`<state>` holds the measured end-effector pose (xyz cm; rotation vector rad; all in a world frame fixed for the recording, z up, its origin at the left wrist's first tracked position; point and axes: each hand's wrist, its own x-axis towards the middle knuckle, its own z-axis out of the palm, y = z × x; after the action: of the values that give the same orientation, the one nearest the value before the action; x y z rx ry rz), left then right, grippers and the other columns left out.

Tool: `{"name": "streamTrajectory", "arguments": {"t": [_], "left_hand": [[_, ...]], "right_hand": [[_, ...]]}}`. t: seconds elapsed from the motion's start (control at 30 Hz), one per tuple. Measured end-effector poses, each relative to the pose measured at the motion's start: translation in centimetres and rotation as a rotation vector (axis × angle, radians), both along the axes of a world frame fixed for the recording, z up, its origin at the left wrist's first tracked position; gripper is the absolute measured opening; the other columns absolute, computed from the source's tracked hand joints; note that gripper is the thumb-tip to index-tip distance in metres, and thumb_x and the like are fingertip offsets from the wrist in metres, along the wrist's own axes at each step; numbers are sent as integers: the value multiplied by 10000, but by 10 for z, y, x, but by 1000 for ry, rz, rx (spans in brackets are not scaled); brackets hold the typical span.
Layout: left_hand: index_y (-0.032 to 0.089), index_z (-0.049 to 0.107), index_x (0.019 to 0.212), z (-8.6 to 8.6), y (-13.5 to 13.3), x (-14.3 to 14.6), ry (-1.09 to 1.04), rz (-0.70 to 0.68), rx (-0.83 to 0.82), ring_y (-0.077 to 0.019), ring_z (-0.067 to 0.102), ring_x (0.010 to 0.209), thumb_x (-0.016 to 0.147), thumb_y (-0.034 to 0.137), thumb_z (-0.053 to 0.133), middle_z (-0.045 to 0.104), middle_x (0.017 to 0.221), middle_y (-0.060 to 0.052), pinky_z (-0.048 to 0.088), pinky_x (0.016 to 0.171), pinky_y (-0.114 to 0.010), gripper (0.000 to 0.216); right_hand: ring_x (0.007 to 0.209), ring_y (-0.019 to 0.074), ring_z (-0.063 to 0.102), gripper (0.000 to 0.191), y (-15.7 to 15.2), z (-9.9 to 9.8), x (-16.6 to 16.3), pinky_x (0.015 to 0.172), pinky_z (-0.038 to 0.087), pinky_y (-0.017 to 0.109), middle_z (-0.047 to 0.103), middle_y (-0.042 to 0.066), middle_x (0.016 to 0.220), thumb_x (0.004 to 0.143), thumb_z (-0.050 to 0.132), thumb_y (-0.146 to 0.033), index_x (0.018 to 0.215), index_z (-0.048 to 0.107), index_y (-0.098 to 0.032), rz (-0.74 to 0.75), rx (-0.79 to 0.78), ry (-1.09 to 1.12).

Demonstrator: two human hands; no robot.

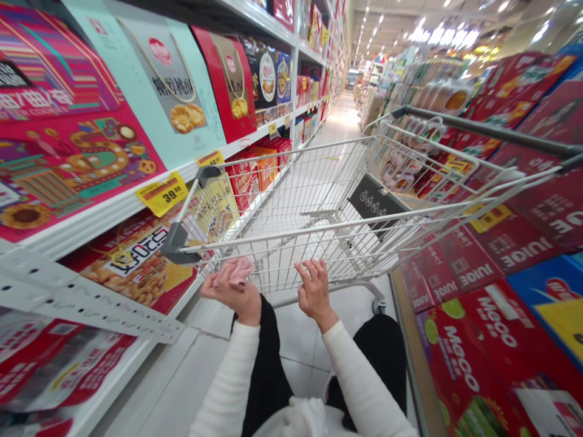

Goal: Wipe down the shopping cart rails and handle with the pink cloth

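Observation:
A white wire shopping cart (pixel 319 206) stands in front of me in a store aisle, its basket bare. My left hand (pixel 230 288) is closed on a pink cloth (pixel 237 270) pressed against the cart's lower wire edge. My right hand (pixel 313 290) rests on the same wire edge, fingers curled over it. Both arms wear white sleeves.
White shelves (pixel 91 218) on the left carry red and teal biscuit gift boxes with yellow price tags (pixel 163 194). On the right, stacked red juice cartons (pixel 478 328) crowd the cart's side. The tiled aisle (pixel 339 121) runs ahead between shelves.

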<state>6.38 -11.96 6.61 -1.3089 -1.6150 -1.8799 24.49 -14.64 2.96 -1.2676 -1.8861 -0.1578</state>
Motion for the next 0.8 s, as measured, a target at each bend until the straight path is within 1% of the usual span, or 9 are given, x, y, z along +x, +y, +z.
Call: {"name": "streamTrajectory", "arguments": {"t": [0.1,0.23,0.3,0.37,0.47,0.5,0.57,0.63,0.8], "left_hand": [[198,575,1100,13,-2,8,-35,-10,35,-233,466,1083,851,112,483,386,1123,-87,434,1033,-466,279],[186,593,1127,15,-12,35,145,-165,-43,-244,470,1130,898,136,459,409,1161,-106,449,1027,-459,270],[193,608,1121,19,-17,36,197,-238,-76,-242,487,1130,924,173,461,430,1162,-104,462,1014,-445,247],[199,607,1094,29,-20,25,138,-183,-41,-229,506,1082,937,198,461,439,1127,-89,478,985,-427,214],[201,579,1069,53,-18,-4,-51,64,93,-232,493,1061,909,207,520,413,1093,-76,471,989,-434,170],[198,575,1069,60,-16,-12,-81,114,119,-239,485,1075,892,194,537,408,1089,-75,458,1006,-445,180],[187,581,1077,68,-12,-19,-76,129,117,-248,475,1095,871,156,532,409,1086,-78,429,1040,-465,213],[176,599,1081,69,-11,-10,-16,70,62,-242,483,1090,876,136,504,418,1092,-84,421,1048,-470,230],[202,685,1045,52,-17,45,233,-162,-107,-254,496,1086,909,246,594,478,1101,-97,439,996,-454,169]], "right_hand": [[1397,292,375,663,0,-2,-3,1238,254,623,555,109,1355,770,449,-125,1425,520,-190,-9,5,20],[1389,296,380,672,0,-4,-3,1226,266,634,558,107,1352,764,454,-124,1428,520,-202,-12,3,30],[1386,294,384,681,0,-4,-2,1227,265,633,555,107,1358,761,456,-123,1435,513,-204,-8,2,24],[1384,290,388,684,0,-3,0,1232,262,627,552,107,1360,760,457,-123,1437,509,-202,-4,7,18],[1380,287,392,676,0,-3,-1,1235,261,623,552,105,1353,759,456,-123,1428,511,-199,-8,29,19],[1379,288,393,673,-1,-4,-2,1235,261,624,554,103,1349,759,454,-122,1424,513,-200,-11,34,23],[1380,290,395,671,-1,-5,-3,1235,262,628,557,102,1345,758,452,-119,1421,515,-203,-19,35,30],[1384,292,396,671,-2,-6,-5,1235,262,630,561,101,1341,757,452,-115,1418,517,-207,-23,31,33],[1389,293,384,646,-1,-6,-2,1229,271,622,563,110,1344,768,450,-117,1406,527,-187,-11,42,26]]}}
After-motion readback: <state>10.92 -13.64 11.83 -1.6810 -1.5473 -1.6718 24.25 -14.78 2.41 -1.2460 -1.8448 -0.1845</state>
